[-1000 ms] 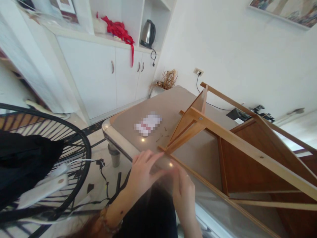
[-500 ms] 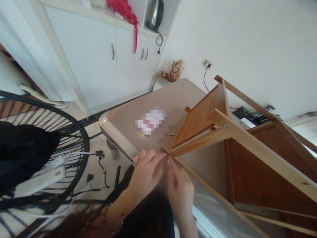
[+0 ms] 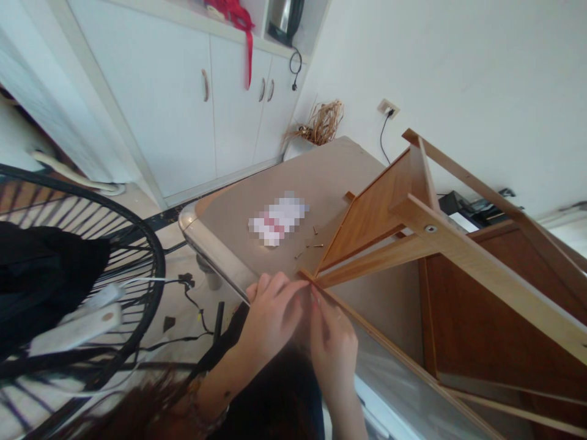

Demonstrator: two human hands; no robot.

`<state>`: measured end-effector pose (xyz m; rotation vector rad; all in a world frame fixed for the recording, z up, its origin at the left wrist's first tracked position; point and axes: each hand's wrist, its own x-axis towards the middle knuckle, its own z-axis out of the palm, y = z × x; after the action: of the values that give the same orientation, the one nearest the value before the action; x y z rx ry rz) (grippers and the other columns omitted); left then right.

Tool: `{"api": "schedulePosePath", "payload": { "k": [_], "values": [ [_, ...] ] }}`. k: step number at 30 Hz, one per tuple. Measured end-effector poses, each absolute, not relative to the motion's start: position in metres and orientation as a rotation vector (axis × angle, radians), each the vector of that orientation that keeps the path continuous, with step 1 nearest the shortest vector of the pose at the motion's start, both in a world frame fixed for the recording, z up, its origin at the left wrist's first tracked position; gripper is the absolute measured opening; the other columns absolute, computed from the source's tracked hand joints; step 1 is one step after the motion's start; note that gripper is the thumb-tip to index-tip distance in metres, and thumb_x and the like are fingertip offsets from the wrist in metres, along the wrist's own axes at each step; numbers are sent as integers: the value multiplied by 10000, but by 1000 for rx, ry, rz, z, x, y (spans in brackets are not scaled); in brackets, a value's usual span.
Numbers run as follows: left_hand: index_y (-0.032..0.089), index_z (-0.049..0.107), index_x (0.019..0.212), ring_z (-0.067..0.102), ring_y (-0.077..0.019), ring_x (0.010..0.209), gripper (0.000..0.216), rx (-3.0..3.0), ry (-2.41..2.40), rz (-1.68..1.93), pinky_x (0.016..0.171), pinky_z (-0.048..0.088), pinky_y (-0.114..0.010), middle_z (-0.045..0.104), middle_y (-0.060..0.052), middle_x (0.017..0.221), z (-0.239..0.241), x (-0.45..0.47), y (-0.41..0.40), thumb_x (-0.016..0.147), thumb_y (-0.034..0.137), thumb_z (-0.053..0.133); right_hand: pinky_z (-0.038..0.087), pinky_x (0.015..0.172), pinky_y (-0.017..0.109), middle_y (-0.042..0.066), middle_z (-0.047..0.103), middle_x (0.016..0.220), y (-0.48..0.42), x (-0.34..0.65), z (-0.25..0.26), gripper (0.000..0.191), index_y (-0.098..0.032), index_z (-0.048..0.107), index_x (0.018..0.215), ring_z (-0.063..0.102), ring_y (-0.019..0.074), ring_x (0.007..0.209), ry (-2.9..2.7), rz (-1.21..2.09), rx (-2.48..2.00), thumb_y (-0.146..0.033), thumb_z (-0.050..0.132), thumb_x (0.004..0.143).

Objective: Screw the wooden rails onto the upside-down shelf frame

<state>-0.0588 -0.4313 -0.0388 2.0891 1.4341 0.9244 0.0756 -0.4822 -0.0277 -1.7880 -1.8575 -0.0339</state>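
A wooden furniture frame [image 3: 486, 272] with slats and panels lies tilted across the right side of the table. At its near corner, my left hand [image 3: 270, 311] has its fingers curled, the index finger stretched against the end of a wooden rail [image 3: 339, 302]. Right beside it, my right hand [image 3: 335, 342] pinches thumb and finger together at the same corner, just under the rail. Whatever sits between those fingertips is too small and covered to make out. Several loose screws [image 3: 315, 245] lie on the table beyond my hands.
The grey-brown table [image 3: 229, 235] has a blurred paper or packet [image 3: 279, 219] on it. To the left stands a black corded chair [image 3: 158, 256] holding dark cloth and a white power strip [image 3: 76, 330]. White cabinets [image 3: 151, 98] and a dried plant [image 3: 325, 122] are behind.
My view has shifted slightly. A small shiny bit visible at my right fingertips is now hidden, and those fingertips sit a little closer to the rail. My left hand stays at the corner.
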Motion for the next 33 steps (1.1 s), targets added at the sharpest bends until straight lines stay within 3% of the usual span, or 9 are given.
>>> {"api": "schedulePosePath", "payload": {
  "k": [12, 21, 28, 33],
  "values": [
    [319, 608, 1150, 449, -163, 879, 286, 2068, 1433, 891, 774, 308, -335, 574, -14, 896, -40, -58, -431, 904, 256, 476, 522, 799, 327, 79, 715, 1103, -481, 76, -29, 334, -164, 648, 1201, 673, 210, 930, -1809, 28, -1812, -259, 419, 977],
    [273, 615, 1016, 441, -174, 898, 205, 2083, 1559, 863, 765, 275, -342, 580, -18, 939, -35, -47, -428, 935, 328, 434, 500, 683, 282, 87, 728, 888, -480, 75, -27, 372, -191, 695, 1124, 667, 187, 768, -1694, 174, -1907, -336, 382, 984],
    [266, 568, 1041, 430, -181, 913, 213, 2230, 1472, 789, 765, 269, -349, 571, -17, 975, -35, -52, -428, 950, 351, 396, 491, 705, 292, 86, 730, 933, -478, 72, -28, 331, -191, 695, 1116, 667, 197, 820, -1760, 28, -1881, -286, 411, 974],
    [233, 540, 1025, 428, -188, 894, 188, 2451, 1431, 712, 756, 255, -362, 584, -18, 951, -34, -51, -425, 958, 276, 369, 489, 753, 310, 96, 719, 961, -479, 73, -27, 315, -190, 691, 1111, 655, 203, 873, -1814, 53, -1862, -274, 418, 978]
  ]
}}
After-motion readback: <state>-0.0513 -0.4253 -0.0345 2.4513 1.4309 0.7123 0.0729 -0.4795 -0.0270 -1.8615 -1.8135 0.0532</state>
